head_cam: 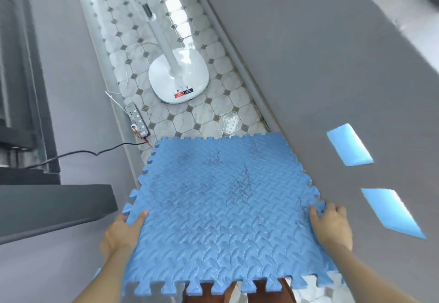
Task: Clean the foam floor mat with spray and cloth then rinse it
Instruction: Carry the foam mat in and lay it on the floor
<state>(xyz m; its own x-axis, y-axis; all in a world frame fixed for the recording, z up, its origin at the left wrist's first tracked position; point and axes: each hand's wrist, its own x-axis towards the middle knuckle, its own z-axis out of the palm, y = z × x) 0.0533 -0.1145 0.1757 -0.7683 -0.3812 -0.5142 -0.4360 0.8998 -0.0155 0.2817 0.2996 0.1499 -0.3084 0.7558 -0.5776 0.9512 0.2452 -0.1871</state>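
A blue foam floor mat (221, 207) with jigsaw edges and a woven relief pattern fills the lower middle of the head view, held flat above the tiled floor. Dark scuff marks run across its upper half, and its surface looks wet and glossy. My left hand (123, 229) grips its left edge, thumb on top. My right hand (331, 224) grips its right edge the same way. No spray bottle or cloth is in view.
A white fan base (178, 76) with its pole stands on the tiled floor (204, 117) ahead. A power strip (137, 119) with cables lies at the left by the grey wall. A wet patch (229, 122) shines just beyond the mat. Grey walls close in on both sides.
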